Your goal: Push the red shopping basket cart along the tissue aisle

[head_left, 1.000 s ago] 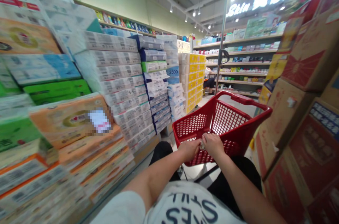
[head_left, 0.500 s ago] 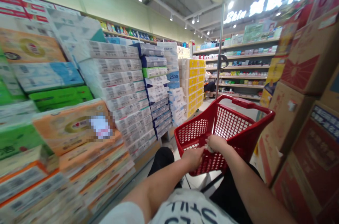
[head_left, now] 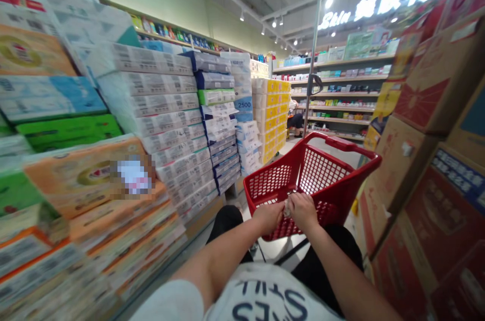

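A red mesh shopping cart point(head_left: 322, 167) stands in the aisle straight ahead of me and looks empty. My left hand point(head_left: 270, 216) and my right hand point(head_left: 303, 210) sit side by side at its near rim, both closed on the handle, which they hide. A small pale object shows between the two hands; what it is cannot be made out.
Stacks of wrapped tissue packs point(head_left: 166, 124) line the left side of the aisle. Brown and red cardboard cartons point(head_left: 428, 149) are piled close on the right. A steel pole point(head_left: 312, 58) and stocked shelves point(head_left: 341, 93) stand beyond the cart, where a person point(head_left: 294, 120) crouches.
The cart and both hands have stayed together while the view swayed slightly; the stacks on the left have slid a little toward me.
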### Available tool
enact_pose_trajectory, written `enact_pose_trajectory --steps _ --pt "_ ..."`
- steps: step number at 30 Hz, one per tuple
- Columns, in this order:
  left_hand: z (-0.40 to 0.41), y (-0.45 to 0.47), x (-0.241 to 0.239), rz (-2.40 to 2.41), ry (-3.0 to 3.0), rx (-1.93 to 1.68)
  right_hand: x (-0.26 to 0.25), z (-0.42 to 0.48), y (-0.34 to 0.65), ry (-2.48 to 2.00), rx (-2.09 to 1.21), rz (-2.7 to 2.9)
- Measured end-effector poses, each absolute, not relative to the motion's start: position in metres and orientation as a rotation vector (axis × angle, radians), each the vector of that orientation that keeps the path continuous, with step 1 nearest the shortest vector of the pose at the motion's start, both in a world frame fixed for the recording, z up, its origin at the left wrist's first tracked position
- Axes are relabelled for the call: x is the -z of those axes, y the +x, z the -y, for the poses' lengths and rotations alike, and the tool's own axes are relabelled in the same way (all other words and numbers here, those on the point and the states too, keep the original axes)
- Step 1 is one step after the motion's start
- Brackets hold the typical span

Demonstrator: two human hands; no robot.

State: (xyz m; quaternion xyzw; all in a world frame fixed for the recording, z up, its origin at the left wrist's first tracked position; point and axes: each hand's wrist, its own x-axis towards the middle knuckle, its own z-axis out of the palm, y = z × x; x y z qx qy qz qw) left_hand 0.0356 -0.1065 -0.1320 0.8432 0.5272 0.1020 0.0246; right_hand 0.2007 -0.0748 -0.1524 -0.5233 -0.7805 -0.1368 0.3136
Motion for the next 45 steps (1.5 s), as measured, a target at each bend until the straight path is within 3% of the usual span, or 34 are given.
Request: enact_pose_trajectory --steps 5,14,26,32,38,45 --pt "0.103 0.033 0.134 -1.661 2.622 -0.297 0.136 0.062 0.195 -1.535 0.266 2.193" --pt "0.097 0.02 0.131 -1.677 2.609 -0.279 0.147 0.071 0.192 -1.326 0.212 2.207" --pt "0.1 0.015 0.127 -1.698 2.596 -0.287 0.125 0.065 0.192 -1.391 0.085 2.415" --pt "0.102 0.019 0.127 -1.704 2.597 -0.293 0.109 0.051 0.206 -1.552 -0.125 2.337" --pt "0.103 0.023 0.127 -1.677 2.603 -0.317 0.117 0.056 0.217 -1.524 0.123 2.286" --pt "0.105 0.02 0.128 -1.658 2.615 -0.321 0.117 0.059 0.209 -1.602 0.095 2.289"
